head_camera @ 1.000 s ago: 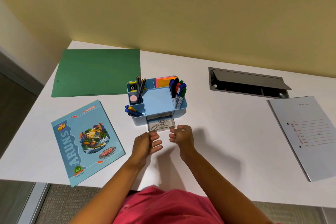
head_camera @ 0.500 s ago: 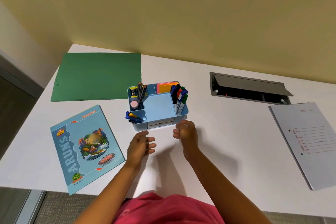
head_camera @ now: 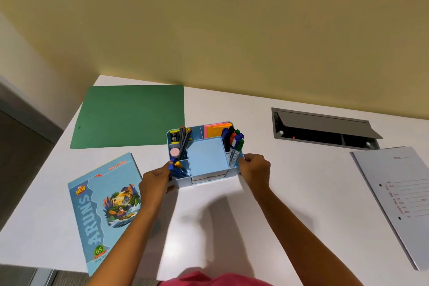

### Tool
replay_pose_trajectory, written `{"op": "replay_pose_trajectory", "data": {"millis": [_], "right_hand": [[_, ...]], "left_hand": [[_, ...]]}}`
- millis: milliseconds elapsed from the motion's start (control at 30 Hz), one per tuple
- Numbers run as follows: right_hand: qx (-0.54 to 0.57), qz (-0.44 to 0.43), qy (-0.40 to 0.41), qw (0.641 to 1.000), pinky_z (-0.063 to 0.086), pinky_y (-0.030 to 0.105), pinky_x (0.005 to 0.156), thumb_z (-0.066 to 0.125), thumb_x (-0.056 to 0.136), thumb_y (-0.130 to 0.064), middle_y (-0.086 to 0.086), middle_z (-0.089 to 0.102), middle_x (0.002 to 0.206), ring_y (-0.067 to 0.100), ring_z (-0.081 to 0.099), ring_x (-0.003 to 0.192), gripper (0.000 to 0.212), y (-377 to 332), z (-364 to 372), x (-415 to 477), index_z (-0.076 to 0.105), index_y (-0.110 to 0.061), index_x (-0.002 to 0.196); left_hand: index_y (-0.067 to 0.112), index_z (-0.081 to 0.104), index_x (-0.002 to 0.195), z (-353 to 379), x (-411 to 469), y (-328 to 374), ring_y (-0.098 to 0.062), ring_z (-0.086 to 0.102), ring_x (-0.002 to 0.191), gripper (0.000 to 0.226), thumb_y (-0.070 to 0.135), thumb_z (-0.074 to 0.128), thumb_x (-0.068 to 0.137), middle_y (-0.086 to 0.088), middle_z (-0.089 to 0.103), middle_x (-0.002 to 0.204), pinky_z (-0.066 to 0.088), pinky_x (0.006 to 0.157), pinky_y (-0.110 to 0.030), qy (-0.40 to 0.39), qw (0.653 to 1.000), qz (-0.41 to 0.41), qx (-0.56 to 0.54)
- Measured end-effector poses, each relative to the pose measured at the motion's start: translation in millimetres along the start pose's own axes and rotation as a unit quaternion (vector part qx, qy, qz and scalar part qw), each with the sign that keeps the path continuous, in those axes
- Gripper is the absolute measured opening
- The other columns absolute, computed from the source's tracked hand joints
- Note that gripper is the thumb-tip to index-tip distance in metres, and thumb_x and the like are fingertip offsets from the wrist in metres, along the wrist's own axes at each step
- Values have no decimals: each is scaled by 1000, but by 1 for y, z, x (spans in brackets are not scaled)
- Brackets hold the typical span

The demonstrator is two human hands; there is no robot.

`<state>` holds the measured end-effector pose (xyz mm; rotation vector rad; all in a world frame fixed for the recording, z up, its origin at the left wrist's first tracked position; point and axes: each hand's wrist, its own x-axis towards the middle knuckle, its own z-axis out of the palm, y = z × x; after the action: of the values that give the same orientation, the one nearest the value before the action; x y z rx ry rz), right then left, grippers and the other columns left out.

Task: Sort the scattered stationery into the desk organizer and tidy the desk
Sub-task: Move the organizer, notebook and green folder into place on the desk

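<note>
- Gripping the desk organizer [head_camera: 204, 165] at both ends, the left hand [head_camera: 154, 180] is pressed to its near-left corner and the right hand [head_camera: 255, 169] to its near-right corner; each grip is closed on the organizer's wall.
- The organizer is located at the middle of the white surface [head_camera: 290, 188], and whether it is lifted off that surface cannot be told.
- Pencils [head_camera: 184, 140], markers [head_camera: 234, 146], sticky notes [head_camera: 217, 130] and an eraser [head_camera: 174, 152] are noted inside; its front drawer [head_camera: 207, 179] appears shut.
- A notebook [head_camera: 104, 209] near left, a green folder [head_camera: 130, 116] far left and a grey file [head_camera: 399, 197] at right are seen lying apart, judged not yet tidied.
- Risk: if the organizer is tilted or moved sharply, the tall upright pencils and markers could be tipped out.
- Risk: the drawer could be slid open by a forward tilt.
- Risk: the open cable hatch [head_camera: 325, 130] lies far right; small items could be lost in it.
</note>
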<state>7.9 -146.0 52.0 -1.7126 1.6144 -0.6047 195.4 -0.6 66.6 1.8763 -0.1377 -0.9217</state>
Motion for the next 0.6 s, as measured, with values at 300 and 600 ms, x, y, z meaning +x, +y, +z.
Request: {"op": "replay_pose_trajectory", "data": {"millis": [300,600], "right_hand": [[-50,-69,-32,996,55,43,52,59,91,-9,22,66,64,37,63,53,29,8,1,10,64,12,71],[-107,-89,-31,990,38,27,44,53,90,-3,17,64,59,27,57,50,32,8,-8,20,60,4,60]], "left_hand": [[6,64,75,2,13,11,-11,61,45,19,7,57,93,-15,62,73,51,43,-16,-9,993,44,108],[10,73,75,9,22,20,-16,61,56,28,-5,55,91,2,63,62,48,40,-14,-40,984,86,149]]}}
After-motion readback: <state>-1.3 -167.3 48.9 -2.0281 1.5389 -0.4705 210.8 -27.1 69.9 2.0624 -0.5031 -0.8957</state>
